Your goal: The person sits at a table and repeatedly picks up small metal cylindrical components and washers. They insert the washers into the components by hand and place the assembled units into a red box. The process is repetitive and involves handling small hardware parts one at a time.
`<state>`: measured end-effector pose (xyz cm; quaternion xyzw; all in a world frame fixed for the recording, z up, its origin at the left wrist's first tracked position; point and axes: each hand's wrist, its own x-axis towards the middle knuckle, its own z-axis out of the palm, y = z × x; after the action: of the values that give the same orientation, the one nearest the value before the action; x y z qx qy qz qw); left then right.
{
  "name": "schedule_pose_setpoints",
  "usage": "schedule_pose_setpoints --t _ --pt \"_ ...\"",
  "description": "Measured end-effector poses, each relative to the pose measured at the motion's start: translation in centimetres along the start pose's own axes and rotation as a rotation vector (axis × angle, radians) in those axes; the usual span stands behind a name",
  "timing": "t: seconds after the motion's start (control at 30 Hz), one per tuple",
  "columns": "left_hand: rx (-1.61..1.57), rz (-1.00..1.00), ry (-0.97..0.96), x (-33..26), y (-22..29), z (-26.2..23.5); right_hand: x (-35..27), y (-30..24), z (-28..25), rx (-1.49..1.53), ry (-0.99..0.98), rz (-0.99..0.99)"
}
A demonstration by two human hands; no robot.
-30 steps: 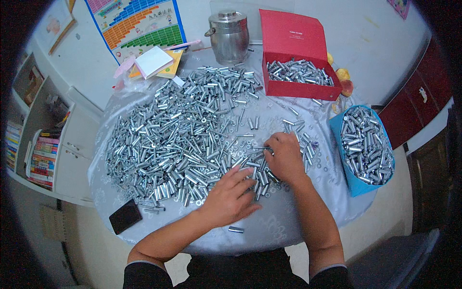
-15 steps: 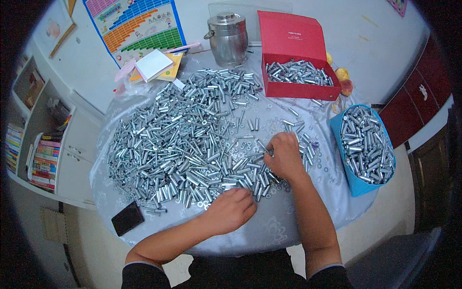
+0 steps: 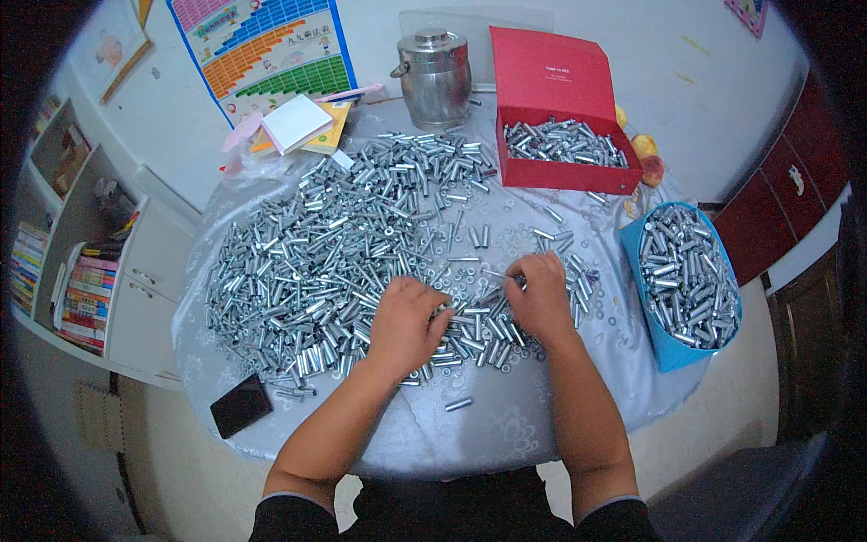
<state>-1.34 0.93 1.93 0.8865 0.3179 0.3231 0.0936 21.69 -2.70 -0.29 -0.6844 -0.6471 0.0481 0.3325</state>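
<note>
A wide heap of silvery metal tubes and bolts [image 3: 307, 262] covers the middle and left of the table. My left hand [image 3: 405, 323] is over the heap's near right part, thumb and fingers curled together; whatever is between them is too small to make out. To its right, my right hand [image 3: 542, 298] pinches a thin metal bolt [image 3: 493, 273] that points leftward from the fingertips. Small washers [image 3: 462, 275] and loose tubes are scattered between the hands. A single metal tube [image 3: 459, 404] lies on the cloth nearer to me.
An open red box [image 3: 569, 176] of metal pieces stands at the back right. At the right edge is a blue bin [image 3: 643, 280] full of tubes. A steel pot [image 3: 433, 81], notebooks [image 3: 298, 124] and a dark phone [image 3: 240, 408] are also on the table [image 3: 506, 443].
My left hand has moved forward and left, from the near edge onto the heap. A lone tube now shows on the cloth near where it was. My right hand has barely shifted.
</note>
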Motion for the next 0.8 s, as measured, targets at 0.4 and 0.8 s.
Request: schedule_pose_setpoints --t 0.4,0.8 --pt "-0.151 0.156 -0.156 2.2 3.4 -0.1 -0.4 0.2 -0.9 0.036 0.01 0.011" --pt "-0.154 0.357 -0.585 -5.9 4.9 0.0 0.0 0.0 -0.7 -0.069 -0.074 -0.028"
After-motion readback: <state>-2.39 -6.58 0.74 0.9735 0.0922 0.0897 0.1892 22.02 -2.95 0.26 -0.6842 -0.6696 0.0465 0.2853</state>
